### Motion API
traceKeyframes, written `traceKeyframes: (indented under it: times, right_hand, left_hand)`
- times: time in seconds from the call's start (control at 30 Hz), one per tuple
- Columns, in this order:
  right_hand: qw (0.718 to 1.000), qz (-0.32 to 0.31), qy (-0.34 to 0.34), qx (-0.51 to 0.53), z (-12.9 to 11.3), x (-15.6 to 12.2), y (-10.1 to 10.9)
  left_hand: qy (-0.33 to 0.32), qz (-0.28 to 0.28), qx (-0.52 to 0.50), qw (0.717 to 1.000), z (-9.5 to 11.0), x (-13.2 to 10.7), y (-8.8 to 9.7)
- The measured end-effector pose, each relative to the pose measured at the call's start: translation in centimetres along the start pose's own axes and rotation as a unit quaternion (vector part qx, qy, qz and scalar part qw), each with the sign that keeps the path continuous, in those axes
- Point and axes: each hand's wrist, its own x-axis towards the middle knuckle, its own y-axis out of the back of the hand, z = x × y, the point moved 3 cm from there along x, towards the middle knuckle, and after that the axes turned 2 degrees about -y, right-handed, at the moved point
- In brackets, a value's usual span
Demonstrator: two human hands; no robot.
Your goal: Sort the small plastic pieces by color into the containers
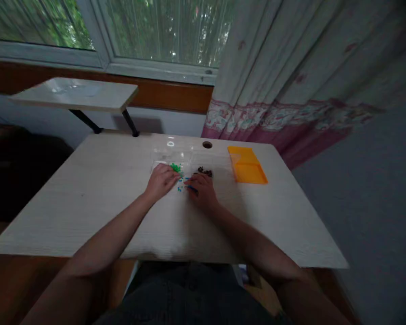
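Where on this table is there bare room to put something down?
The table is bare left of the left hand and right of the orange tray. Crowded by the right hand: blue beads, green beads, brown bits.

Tiny blue beads (pixel 182 184) lie scattered on the table (pixel 88 189), green beads (pixel 175 167) heaped just behind.

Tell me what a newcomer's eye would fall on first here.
The bright orange tray stands out first, lying flat on the pale table to the right of both hands. Next come the small pieces at the table's middle: green pieces at the left hand, blue pieces between it and the right hand, and a dark brown pile just beyond. A pink-bordered curtain hangs behind, at the right.
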Motion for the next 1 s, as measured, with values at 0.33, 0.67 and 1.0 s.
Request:
traceKeyframes:
  times: [0.33, 0.67, 1.0]
  right_hand:
    - [0.994, -0.081, 0.011, -0.066, -1.0, 0.1, -0.3]
    - [0.997, -0.065, 0.004, -0.049, -0.6, 0.2, 0.2]
    - [0.999, -0.001, -0.038, 0.025, 0.5, 0.5, 0.3]
  left_hand:
    - [0.072, 0.040, 0.023, 0.996, -1.3, 0.0, 0.4]
    - [0.111, 0.042, 0.058, 0.991, -1.8, -0.1, 0.4]
    - [0.140, 0.055, 0.072, 0.986, -2.4, -0.3, 0.4]
